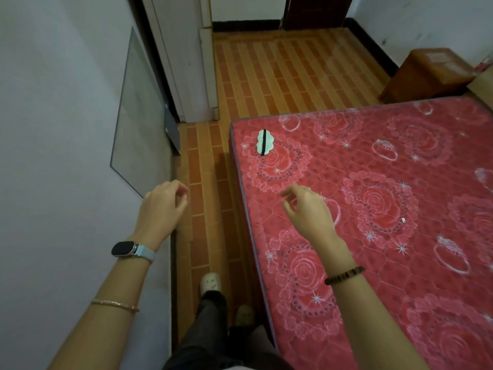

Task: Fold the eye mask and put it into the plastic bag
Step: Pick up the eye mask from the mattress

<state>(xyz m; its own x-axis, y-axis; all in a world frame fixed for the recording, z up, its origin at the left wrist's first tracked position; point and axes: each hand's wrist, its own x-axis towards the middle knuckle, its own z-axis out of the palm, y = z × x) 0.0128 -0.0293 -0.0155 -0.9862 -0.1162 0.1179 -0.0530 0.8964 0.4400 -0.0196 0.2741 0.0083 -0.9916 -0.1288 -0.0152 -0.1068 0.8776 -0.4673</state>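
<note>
A pale mint-green eye mask (265, 142) with a black strap down its middle lies flat near the far left corner of the red rose-patterned mattress (373, 209). My right hand (309, 209) hovers over the mattress a short way nearer than the mask, fingers loosely curled and apart, holding nothing. My left hand (162, 206) is raised over the floor gap beside the wall, left of the mattress, fingers loosely bent and empty. No plastic bag shows in the head view.
A glass pane (138, 110) leans on the left wall. Orange tiled floor (280, 68) runs between wall and mattress, where my feet in pale slippers (210, 283) stand. A brown box (426, 73) sits at the far right.
</note>
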